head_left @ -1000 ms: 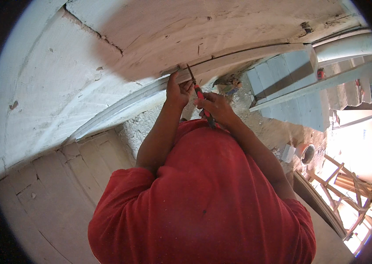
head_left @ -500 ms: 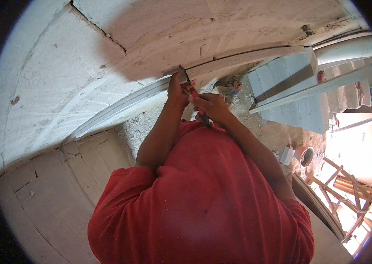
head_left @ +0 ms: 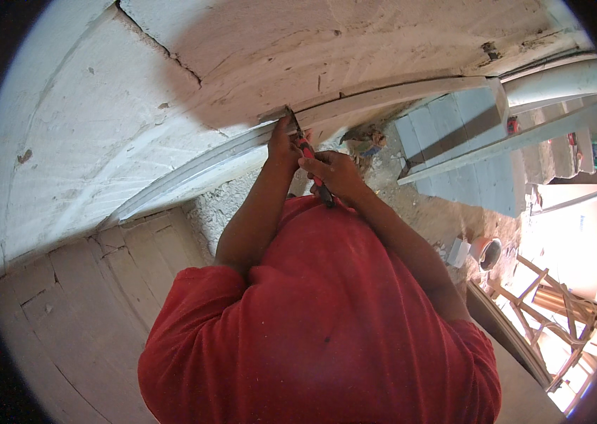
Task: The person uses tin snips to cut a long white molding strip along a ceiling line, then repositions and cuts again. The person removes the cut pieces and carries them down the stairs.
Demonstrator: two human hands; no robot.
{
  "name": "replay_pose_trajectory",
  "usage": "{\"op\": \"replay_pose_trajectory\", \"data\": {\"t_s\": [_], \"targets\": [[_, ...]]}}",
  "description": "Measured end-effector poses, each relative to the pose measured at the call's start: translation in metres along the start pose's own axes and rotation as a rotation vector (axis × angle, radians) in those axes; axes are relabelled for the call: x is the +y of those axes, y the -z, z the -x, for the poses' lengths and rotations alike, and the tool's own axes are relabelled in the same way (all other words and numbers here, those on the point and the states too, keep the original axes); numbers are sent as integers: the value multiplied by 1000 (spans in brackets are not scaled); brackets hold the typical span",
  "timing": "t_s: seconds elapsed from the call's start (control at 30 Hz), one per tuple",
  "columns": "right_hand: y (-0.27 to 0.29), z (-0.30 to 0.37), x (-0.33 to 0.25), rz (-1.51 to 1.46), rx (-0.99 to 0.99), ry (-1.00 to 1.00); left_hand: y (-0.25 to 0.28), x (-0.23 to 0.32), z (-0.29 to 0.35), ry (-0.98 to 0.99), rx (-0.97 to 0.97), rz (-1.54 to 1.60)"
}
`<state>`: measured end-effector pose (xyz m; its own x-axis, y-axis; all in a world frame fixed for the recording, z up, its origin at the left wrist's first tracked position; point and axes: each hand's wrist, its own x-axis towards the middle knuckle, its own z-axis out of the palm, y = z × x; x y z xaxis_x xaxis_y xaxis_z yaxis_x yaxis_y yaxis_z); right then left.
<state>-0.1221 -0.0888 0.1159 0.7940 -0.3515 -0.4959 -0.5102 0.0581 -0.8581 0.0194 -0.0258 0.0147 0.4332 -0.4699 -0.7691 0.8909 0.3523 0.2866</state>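
Note:
My right hand [head_left: 337, 173] is closed around a slim hand tool with a red-and-black handle [head_left: 306, 148], whose black butt points back toward my red shirt. The tool's dark, narrow front end reaches the long pale strip [head_left: 383, 90] that runs along the wall. Its exact kind is too small to tell. My left hand [head_left: 282, 150] is raised against the edge of the strip, right beside the tool's front end. The left fingers are partly hidden, and whether they pinch the strip or the tool does not show clearly.
A cracked, plastered wall [head_left: 256, 63] rises ahead. Pale grey boards [head_left: 454, 134] and a long bar [head_left: 510, 141] stand at the right. Beyond are an orange pipe end [head_left: 487, 252], a small white block [head_left: 458, 252] and a wooden frame [head_left: 552, 311]. Rubble [head_left: 365, 141] lies behind the strip.
My right hand and the tool's handle have shifted slightly left, and the tool's butt sits a little lower. My left hand stays by the strip.

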Motion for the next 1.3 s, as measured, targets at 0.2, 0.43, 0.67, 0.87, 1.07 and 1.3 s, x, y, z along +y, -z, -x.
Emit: {"op": "replay_pose_trajectory", "data": {"t_s": [0.2,0.43,0.67,0.87,1.07,1.3], "targets": [[-1,6,0,-86,12,-41,3,-1,-7,32,-8,-33],[0,-3,10,73,8,69,4,-5,-9,-61,-26,-53],[1,-1,13,49,-9,42,0,-10,2,-196,-45,-94],[0,3,4,-21,-18,6,7,-12,-2,-329,-127,-340],[0,4,6,25,-7,23,3,-9,-5,-137,-52,-69],[1,-2,12,9,-10,59,3,-10,-4,-120,6,-48]]}}
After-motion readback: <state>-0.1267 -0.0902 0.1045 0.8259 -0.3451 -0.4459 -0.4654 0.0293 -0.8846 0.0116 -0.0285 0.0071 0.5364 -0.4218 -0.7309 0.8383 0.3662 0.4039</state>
